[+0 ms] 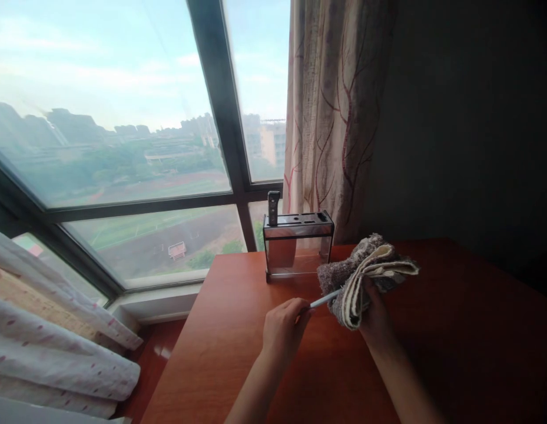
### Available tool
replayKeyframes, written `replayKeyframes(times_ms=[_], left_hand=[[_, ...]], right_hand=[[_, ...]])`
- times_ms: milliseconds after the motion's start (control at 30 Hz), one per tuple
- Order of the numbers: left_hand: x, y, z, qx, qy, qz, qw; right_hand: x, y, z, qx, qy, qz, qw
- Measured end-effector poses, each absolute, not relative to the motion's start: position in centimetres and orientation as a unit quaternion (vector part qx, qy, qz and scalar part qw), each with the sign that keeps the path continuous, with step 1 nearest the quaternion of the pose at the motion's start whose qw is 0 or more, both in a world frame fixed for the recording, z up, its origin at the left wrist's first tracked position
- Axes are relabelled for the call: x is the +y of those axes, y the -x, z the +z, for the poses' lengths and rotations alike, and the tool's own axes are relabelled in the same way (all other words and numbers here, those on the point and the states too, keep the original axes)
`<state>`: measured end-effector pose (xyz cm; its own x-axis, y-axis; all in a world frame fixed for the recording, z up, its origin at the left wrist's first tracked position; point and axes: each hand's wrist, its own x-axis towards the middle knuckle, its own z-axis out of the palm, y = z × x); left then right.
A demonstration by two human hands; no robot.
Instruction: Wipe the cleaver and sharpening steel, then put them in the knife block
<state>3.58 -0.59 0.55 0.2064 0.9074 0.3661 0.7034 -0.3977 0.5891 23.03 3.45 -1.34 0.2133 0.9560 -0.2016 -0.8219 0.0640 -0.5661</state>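
Note:
My left hand point(285, 325) is closed around one end of a slim pale grey strip point(325, 298), held above the table. Its far end disappears into a folded, fuzzy grey-brown towel point(344, 272) with cream edges, so I cannot make out its kind. My right hand point(374, 309) grips the towel from behind and below, with most fingers hidden by the folds. Just beyond my hands, a clear-sided knife block point(298, 227) with a dark slotted top stands on the table. One knife with a black handle point(274, 207) sits upright in its left slot.
The reddish-brown wooden table point(229, 330) has its left edge beside a large window point(123, 118) with dark frames. A patterned curtain point(335, 106) hangs behind the knife block, and a pale curtain point(47, 330) hangs at the lower left. A dark wall point(454, 129) rises at the right.

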Motion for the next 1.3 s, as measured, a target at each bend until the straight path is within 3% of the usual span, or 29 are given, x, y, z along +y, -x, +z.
replayKeyframes(times_ms=[167,333,433,567,767,833,933,1067,1200,1300], left_hand=[[-0.4,-3.8,0.8,0.491,-0.733,0.373,0.286],[-0.3,-4.2,0.4,0.429,-0.609,0.326,0.582],[-0.2,-4.2,0.1,0.402,-0.557,0.295,0.664],[-0.1,-4.4,-0.3,0.444,-0.632,0.354,0.527],[-1.0,-4.1,-0.4,0.514,-0.758,0.395,0.072],[-1.3,-4.0,-0.2,0.505,-0.77,0.39,0.017],[-1.4,-3.9,0.2,0.512,-0.774,0.373,0.022],[-0.9,-4.2,0.7,0.509,-0.753,0.378,0.175],[-0.4,-4.5,0.7,0.462,-0.649,0.395,0.458],[-0.4,-4.5,0.6,0.406,-0.526,0.324,0.673]], right_hand=[[3.4,-23.7,-1.8,-0.11,0.296,0.629,0.71],[3.2,-24.1,-2.5,-0.152,0.319,0.643,0.68],[2.8,-23.9,-2.0,-0.179,0.312,0.625,0.693],[2.7,-23.1,-0.5,-0.188,0.317,0.572,0.733],[3.1,-21.8,0.5,-0.191,0.335,0.514,0.766],[3.2,-21.6,0.5,-0.185,0.337,0.516,0.765],[3.2,-21.5,0.4,-0.182,0.338,0.516,0.766],[3.2,-22.0,0.4,-0.196,0.323,0.531,0.759],[3.0,-23.0,-0.4,-0.205,0.314,0.559,0.739],[2.9,-23.4,-1.3,-0.218,0.306,0.593,0.712]])
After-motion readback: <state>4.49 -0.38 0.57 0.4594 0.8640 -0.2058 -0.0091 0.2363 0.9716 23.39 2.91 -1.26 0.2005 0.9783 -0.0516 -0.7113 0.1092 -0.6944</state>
